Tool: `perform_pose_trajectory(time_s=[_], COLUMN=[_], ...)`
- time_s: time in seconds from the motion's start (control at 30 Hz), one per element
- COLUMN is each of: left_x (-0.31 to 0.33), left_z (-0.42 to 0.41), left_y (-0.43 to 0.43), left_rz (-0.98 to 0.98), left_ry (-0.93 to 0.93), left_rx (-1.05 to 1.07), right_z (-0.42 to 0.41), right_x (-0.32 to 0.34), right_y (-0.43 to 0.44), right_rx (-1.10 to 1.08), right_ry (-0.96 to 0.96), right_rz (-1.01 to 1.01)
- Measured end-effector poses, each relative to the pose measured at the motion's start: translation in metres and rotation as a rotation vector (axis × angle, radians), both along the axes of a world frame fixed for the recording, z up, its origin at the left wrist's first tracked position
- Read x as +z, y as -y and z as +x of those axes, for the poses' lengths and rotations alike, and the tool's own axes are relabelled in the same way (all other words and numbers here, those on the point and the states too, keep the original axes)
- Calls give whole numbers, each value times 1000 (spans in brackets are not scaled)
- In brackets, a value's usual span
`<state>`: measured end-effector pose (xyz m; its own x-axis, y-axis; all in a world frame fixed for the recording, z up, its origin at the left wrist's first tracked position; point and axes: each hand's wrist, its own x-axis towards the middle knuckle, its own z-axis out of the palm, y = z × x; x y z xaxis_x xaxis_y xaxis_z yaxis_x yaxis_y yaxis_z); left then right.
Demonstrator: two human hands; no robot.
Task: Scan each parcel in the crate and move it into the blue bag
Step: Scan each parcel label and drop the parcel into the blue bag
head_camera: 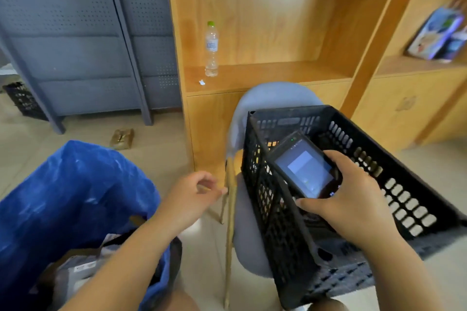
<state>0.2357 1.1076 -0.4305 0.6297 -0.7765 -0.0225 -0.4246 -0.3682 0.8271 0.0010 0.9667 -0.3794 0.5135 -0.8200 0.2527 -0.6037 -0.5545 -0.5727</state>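
At the lower left of the frame, the blue bag (75, 184) stands open, and inside it, near the bottom edge, some parcels (80, 267) in grey and white wrapping lie together (how many they are, I cannot tell). The left forearm crosses over the mouth of the bag. The left hand (194, 194) is in the middle of the frame, between the bag and the crate, with the fingers loosely curled and holding nothing; the thumb and the forefinger are close together but nothing is between them.

At the lower right, the right hand (353, 199) is closed around a handheld scanner (305, 166), with the thumb on its lower edge and the fingers around its right side. The screen is lit and faces up. The scanner is over the black crate (404, 184), which rests tilted on a grey chair (252, 235). What I can see of the inside of the crate shows no parcel, but the hand and the scanner hide a part of it.

Farther away, in the upper middle, a wooden shelf unit (278, 33) stands behind the chair, and a water bottle (211, 49) with a green cap stands upright on the shelf. In the upper left there is a grey metal rack (75, 33), with another black crate (24, 100) on the floor at its left.
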Motion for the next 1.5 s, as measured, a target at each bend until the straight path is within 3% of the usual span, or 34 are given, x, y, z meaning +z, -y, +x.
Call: perform_pose_trajectory(time_s=[0.3,0.7,0.9,1.0,1.2,1.5], left_x=[12,-43,-84,-100,-144,-138], left_z=[-63,-50,-40,-36,-30,-34], left_y=[131,298,360,386,401,402], left_rz=[-42,641,933,1055,1221,1145], left_ry=[106,688,864,823,459,470], left_rx=[-284,-598,-559,-452,-322,-193], right_z=[-78,-96,-84,-76,-69,-73], right_x=[-10,-20,-18,-18,-28,-38], right_y=[60,140,187,204,223,227], right_rx=[-262,-290,-228,-195,-142,-148], right_ry=[-64,-185,-303,-358,-400,-386], right_rz=[-12,44,21,-24,-40,-8])
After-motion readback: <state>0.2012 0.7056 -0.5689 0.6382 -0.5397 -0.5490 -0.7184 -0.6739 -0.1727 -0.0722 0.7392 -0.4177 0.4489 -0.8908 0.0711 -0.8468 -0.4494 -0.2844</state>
